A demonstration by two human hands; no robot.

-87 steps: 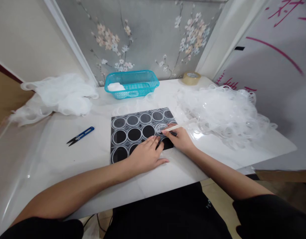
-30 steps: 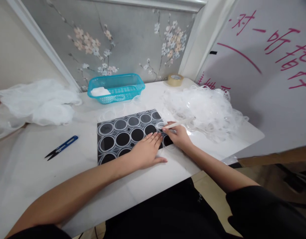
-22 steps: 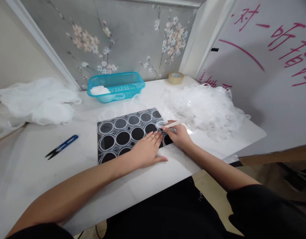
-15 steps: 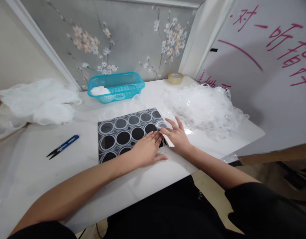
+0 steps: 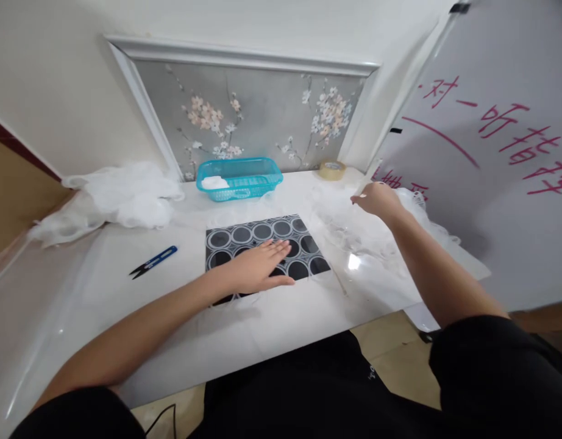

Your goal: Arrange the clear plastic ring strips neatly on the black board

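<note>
My left hand (image 5: 263, 266) lies flat, fingers stretched out, on a dark sheet (image 5: 241, 235) patterned with rows of pale-outlined circles. My right hand (image 5: 379, 199) is raised over a heap of clear and whitish plastic rings (image 5: 340, 216) at the right. Its fingers are closed on a thin whitish strip (image 5: 373, 172) that sticks up above them; its exact kind is unclear. Part of the dark sheet is hidden under my left hand and forearm.
Blue-handled thread snips (image 5: 153, 262) lie left of the sheet. Behind it stands a turquoise plastic basket (image 5: 239, 194) with something white inside, and a roll of tape (image 5: 331, 170). A pile of white netlike material (image 5: 130, 195) sits at the left. A whiteboard (image 5: 500, 231) leans at the right.
My right hand has moved from the sheet's right edge up and right over the ring heap, carrying the whitish strip. My left hand stays flat on the sheet. The camera view has shifted.
</note>
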